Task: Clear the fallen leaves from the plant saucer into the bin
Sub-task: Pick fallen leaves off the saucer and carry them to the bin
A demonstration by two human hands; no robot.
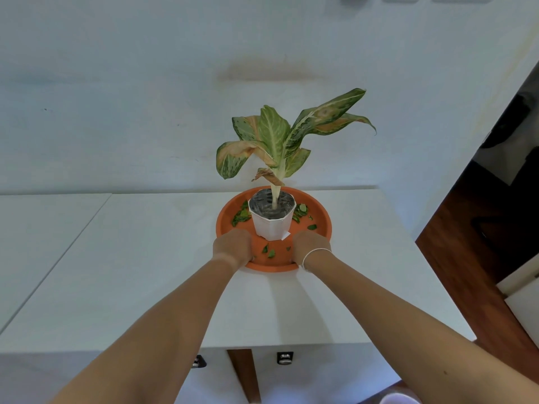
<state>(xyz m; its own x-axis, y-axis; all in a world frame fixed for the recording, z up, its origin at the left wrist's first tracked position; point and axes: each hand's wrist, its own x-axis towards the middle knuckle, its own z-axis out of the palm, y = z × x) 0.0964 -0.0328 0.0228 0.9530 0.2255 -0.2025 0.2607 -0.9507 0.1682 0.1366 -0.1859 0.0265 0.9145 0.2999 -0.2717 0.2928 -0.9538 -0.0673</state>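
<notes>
on the white surface (163,258), seen from the head camera: orange plant saucer (320,220) set near the back edge, close to the pale wall (145,97). white ribbed pot (272,225) standing upright in the saucer's middle, dark soil inside, pale stem rising from it. plant (280,141) with broad variegated leaves, several browned or orange at the edges, one long leaf reaching up and to the right. small white tag (285,235) poking out at the pot's base.

fallen leaves scattered on the saucer floor around the pot: green cluster (241,215) just left of the pot, another cluster (300,212) just right of it, single leaf (312,227) further right, a few more bits (269,251) in front of the pot between the two hands.

left hand (233,246) curled over the saucer's near-left rim, fingers folded down onto the edge, grip closed on the saucer. right hand (309,246) likewise curled over the near-right rim, grip closed on the saucer, thin white bracelet (316,253) at the wrist. both forearms stretched forward from the bottom corners, bare. saucer resting flat on the surface as far as can be seen, near edge just short of the wrists.

second white surface (43,234) adjoining on the left, narrow seam between. dark wooden floor (478,246) to the right. bin not identifiable anywhere; only a blurred pale rounded shape (399,399) at the bottom edge, too unclear to name.
</notes>
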